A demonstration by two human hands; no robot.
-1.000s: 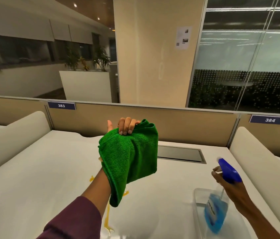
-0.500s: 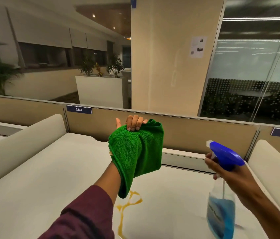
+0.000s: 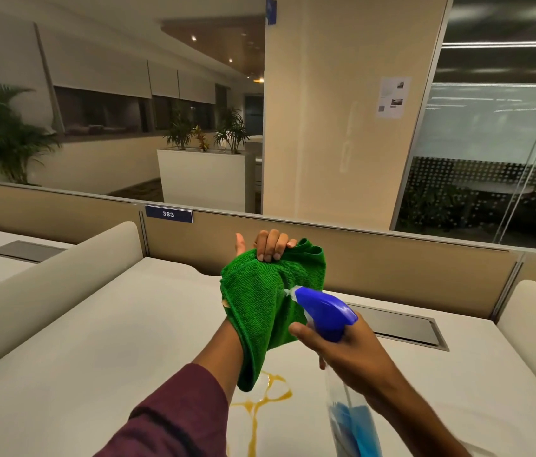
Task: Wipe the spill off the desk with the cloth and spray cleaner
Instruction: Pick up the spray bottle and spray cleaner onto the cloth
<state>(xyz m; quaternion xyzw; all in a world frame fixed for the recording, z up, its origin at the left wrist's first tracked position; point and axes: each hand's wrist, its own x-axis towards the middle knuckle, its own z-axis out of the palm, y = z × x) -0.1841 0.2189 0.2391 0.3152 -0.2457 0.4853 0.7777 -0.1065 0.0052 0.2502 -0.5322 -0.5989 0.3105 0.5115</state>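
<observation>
My left hand (image 3: 268, 247) grips the top of a green microfibre cloth (image 3: 260, 308), which hangs draped over the palm and wrist above the white desk (image 3: 95, 341). My right hand (image 3: 349, 354) holds a clear spray bottle with blue liquid (image 3: 352, 423); its blue trigger head (image 3: 324, 311) has the nozzle right against the cloth. An orange-yellow spill (image 3: 260, 400) lies on the desk below the cloth's lower corner, running toward the near edge.
A tan partition (image 3: 392, 258) with a "383" label (image 3: 168, 214) bounds the desk's far side. A grey cable hatch (image 3: 398, 326) is set into the desk behind the bottle. Rounded white side dividers (image 3: 46, 285) stand left and right.
My right hand has lifted the spray bottle off the desk and brought it left and up until its nozzle meets the cloth. The left hand has kept holding the cloth up.
</observation>
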